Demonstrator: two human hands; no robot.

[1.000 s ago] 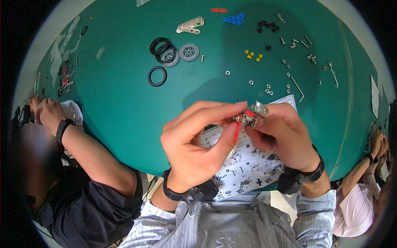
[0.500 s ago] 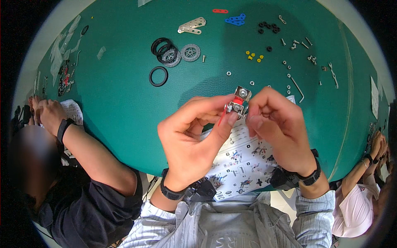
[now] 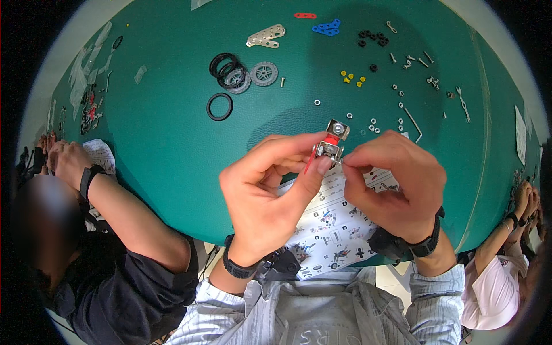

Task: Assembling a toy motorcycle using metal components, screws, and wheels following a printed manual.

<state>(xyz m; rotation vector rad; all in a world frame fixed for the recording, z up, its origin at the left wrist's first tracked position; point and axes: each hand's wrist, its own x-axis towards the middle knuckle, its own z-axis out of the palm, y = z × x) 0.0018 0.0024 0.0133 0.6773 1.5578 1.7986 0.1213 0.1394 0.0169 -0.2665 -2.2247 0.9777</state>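
My left hand (image 3: 261,192) holds a small model assembly (image 3: 337,130) between thumb and fingers. It has a bent silver metal bracket with a nut at the top, a red part in the middle, and a thin red piece along its left side. At the assembly's lower right side, the fingertips of my right hand (image 3: 399,181) are pinched together by a small metal screw end. Whatever lies between those fingertips is too small to make out. Below both hands is a printed instruction sheet (image 3: 329,233), partly covered by them.
Beyond my hands on the green table (image 3: 172,144) lie grey wheels (image 3: 264,73), black tyres (image 3: 219,107), perforated metal plates (image 3: 265,37), blue plates (image 3: 327,27), yellow pieces (image 3: 351,77), loose nuts (image 3: 401,105) and an L-shaped key (image 3: 413,125). Other people's arms (image 3: 132,213) rest at both sides.
My right hand has shifted slightly right and turned, its fingertips now pinched at the assembly's lower right. Several nuts formerly behind it show. My left hand and the assembly stay in place.
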